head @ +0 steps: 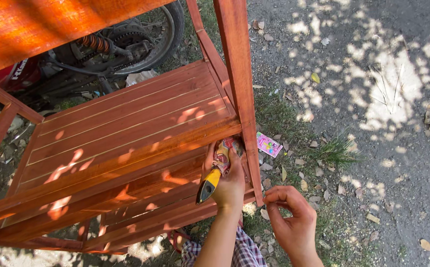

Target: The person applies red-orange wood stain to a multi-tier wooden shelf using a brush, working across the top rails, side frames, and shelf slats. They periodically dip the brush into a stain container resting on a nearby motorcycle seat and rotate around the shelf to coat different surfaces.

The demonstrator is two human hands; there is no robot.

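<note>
Gripped in the left hand (230, 185) is a paintbrush (216, 170) with a yellow and black handle, and that grip is closed round the ferrule and the upper handle. The bristle end, stained reddish, points up and slightly right, pressed in under the front rail of the upper slatted shelf (126, 121), just beside the upright post (242, 94) at the near right corner of the wooden rack. The brush's long axis runs from lower left, where the handle tip sticks out below the palm, to upper right, where the bristles meet the wood.

The right hand (289, 217) sits lower and to the right, apart from the brush. Its grip is narrow, thumb and fingertips pinched together near the foot of the post; whether something small is held between them I cannot tell. The left hand is plainly the nearer one to the brush and to the shelf corner, and the post stands between the two hands.

Below the upper shelf runs a lower shelf (146, 198) of the same red-brown wood, dappled with sunlight. Behind the rack a motorcycle (111, 44) shows its rear wheel and spring. On the gravel ground (373, 148) to the right lie dry leaves, tufts of grass and a small pink wrapper (269, 144).
</note>
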